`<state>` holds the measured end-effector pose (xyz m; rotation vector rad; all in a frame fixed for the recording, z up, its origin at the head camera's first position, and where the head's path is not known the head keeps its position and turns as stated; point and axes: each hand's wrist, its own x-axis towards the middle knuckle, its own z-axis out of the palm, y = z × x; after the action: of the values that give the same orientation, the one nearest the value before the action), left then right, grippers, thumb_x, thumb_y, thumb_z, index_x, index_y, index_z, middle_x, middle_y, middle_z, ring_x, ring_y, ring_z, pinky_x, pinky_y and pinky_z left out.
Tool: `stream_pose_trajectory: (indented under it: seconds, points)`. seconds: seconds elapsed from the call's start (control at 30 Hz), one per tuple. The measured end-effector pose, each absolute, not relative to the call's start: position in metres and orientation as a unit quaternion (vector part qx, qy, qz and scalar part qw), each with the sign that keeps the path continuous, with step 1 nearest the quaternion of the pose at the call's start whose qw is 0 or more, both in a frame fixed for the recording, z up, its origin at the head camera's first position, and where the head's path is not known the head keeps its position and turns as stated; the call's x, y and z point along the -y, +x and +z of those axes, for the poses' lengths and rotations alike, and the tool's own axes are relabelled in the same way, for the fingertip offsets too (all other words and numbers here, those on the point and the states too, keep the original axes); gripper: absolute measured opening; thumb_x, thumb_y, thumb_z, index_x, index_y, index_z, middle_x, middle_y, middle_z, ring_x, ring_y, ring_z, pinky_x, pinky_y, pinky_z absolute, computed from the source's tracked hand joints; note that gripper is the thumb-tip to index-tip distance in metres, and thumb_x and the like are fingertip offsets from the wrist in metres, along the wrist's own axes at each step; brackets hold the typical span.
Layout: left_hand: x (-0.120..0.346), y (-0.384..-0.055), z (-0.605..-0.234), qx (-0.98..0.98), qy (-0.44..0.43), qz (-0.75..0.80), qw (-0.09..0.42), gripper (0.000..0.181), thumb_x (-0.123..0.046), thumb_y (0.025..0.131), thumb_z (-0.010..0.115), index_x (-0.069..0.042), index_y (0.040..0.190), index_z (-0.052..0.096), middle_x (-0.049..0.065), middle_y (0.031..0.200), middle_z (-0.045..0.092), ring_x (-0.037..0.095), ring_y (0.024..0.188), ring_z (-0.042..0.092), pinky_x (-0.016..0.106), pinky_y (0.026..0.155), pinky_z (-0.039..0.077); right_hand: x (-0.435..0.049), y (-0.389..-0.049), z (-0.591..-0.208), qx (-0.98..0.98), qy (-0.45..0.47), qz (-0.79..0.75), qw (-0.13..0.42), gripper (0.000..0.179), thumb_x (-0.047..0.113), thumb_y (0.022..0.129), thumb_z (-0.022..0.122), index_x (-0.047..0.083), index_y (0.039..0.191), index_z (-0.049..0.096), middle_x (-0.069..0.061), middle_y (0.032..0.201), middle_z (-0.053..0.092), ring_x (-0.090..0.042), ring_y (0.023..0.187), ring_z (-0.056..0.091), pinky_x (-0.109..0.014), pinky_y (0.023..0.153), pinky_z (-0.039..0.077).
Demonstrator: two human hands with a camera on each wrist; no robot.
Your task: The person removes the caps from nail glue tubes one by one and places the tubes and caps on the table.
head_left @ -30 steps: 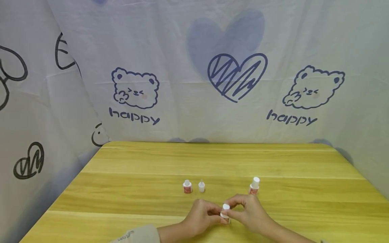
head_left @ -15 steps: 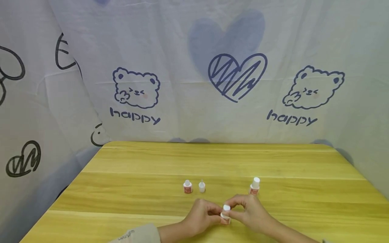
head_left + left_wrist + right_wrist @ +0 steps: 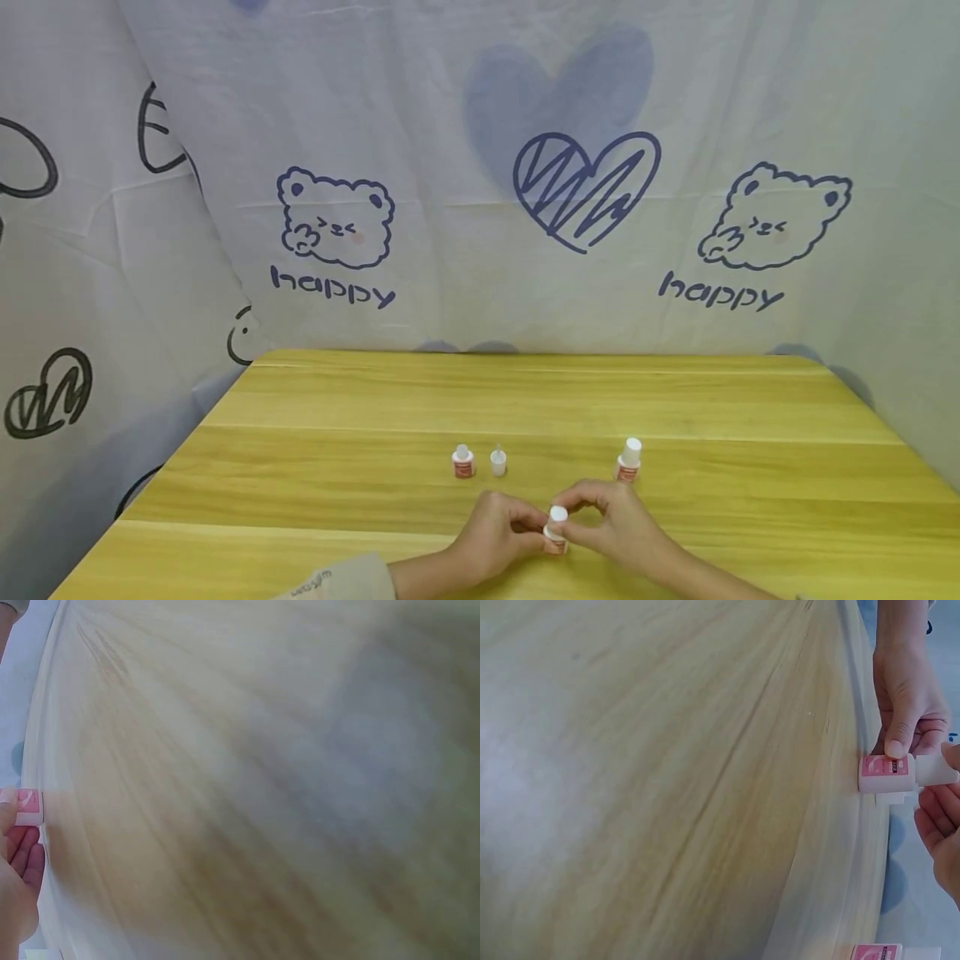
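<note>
A small white bottle (image 3: 555, 547) with a pink-red label stands upright on the table, near its front. My left hand (image 3: 491, 537) pinches the bottle's lower body from the left; in the right wrist view its thumb lies on the pink label (image 3: 885, 765). From the other side, my right hand (image 3: 622, 529) pinches the white cap (image 3: 558, 514) between thumb and fingers. The cap sits on the bottle's top; whether it is tight I cannot tell. In the left wrist view only part of the left hand (image 3: 19, 870) and the label show at the edge.
Behind the hands, an uncapped bottle (image 3: 463, 463) stands beside an upturned white cap (image 3: 498, 462) with a thin stem. A capped bottle (image 3: 628, 461) stands behind the right hand. The wooden table (image 3: 337, 467) meets a printed cloth (image 3: 450, 267) at the back.
Both hands keep their hold on the bottle and cap, with hardly any visible movement. A dark curved line has come into view beside the table's left edge, where the cloth has shifted left.
</note>
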<state>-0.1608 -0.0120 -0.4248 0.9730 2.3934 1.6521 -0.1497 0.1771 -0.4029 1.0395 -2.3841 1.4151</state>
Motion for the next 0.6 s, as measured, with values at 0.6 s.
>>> stream_pose_trajectory:
  seconds: [0.6]
  points:
    - [0.013,-0.1614,-0.4247,-0.774,0.325,0.542,0.046,0.018,-0.014,0.075,0.074,0.0,0.087,0.073,0.011,0.083,0.072,0.013,0.076,0.07,0.011,0.065,0.052,-0.1721,-0.1481,-0.4076,0.819,0.318,0.462,0.12,0.012,0.02,0.075,0.076,0.01,0.079,0.07,-0.001,0.078,0.07,0.003,0.075,0.06,-0.02,0.07,0.052]
